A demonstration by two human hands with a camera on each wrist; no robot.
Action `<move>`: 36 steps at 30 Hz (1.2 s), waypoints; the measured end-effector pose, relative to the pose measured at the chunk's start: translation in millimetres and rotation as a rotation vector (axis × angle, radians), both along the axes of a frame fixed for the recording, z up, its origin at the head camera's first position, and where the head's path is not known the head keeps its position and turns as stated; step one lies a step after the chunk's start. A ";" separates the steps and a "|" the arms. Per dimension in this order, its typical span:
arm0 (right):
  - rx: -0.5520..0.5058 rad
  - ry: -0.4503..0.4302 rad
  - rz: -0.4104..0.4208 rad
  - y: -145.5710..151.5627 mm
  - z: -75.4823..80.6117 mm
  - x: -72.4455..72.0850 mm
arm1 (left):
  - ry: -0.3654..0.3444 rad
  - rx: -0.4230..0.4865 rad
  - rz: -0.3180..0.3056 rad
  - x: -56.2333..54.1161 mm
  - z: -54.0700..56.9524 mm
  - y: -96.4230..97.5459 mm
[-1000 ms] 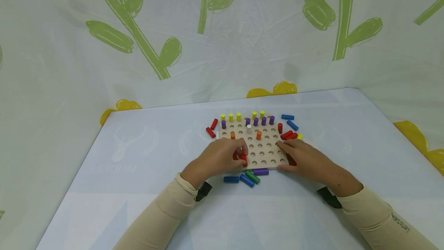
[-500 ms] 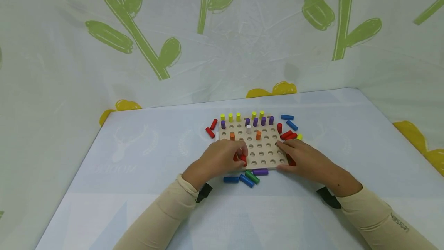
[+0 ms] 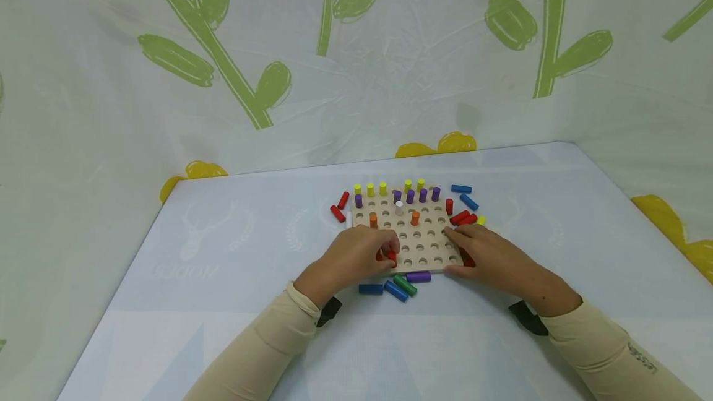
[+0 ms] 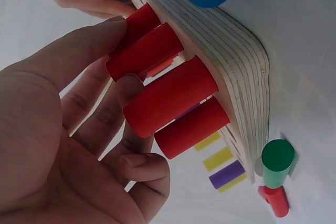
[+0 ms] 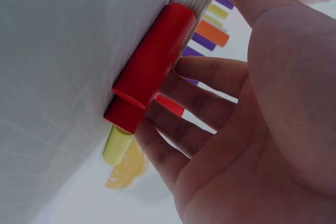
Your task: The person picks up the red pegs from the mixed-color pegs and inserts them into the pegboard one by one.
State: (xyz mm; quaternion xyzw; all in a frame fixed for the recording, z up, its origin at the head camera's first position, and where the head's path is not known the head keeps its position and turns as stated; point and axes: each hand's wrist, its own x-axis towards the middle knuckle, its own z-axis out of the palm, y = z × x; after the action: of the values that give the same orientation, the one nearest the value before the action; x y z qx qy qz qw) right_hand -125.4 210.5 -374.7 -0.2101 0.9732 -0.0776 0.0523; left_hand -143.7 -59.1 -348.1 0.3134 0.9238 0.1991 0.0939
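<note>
Down at the near edge of the pegboard (image 3: pixel 427 254), the left hand (image 3: pixel 356 255) is pinching a red peg (image 4: pixel 140 24) between thumb and curled fingers, and that peg is standing at the end of a row of four reds! Over on the other side, the right hand (image 3: pixel 484 255) is resting against the board's right edge, its fingers spreading slightly and gripping nothing, a loose red peg (image 5: pixel 152 56) lying just beside them. Further back, yellow pegs (image 3: pixel 383 189) are lining the far edge, with purple pegs (image 3: pixel 423 195) standing in front of them, while a white peg (image 3: pixel 399 208) and an orange peg (image 3: pixel 414 219) are holding the middle. In front, a green peg (image 3: pixel 405 284) is lying on the worktop (image 3: pixel 167 302) between a blue peg (image 3: pixel 396 291) and another purple one.
</note>
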 end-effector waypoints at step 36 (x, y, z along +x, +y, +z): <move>-0.007 0.007 0.010 1.2 -1.5 0.2 | -0.012 -0.005 0.380 -51.0 11.9 -55.2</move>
State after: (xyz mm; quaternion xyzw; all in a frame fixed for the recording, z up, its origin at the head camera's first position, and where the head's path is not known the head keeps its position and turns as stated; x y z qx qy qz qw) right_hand -125.2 211.8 -376.2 -0.2153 0.9720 -0.0803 0.0486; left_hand -194.8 -114.3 -336.2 0.1321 0.9662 0.2129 0.0608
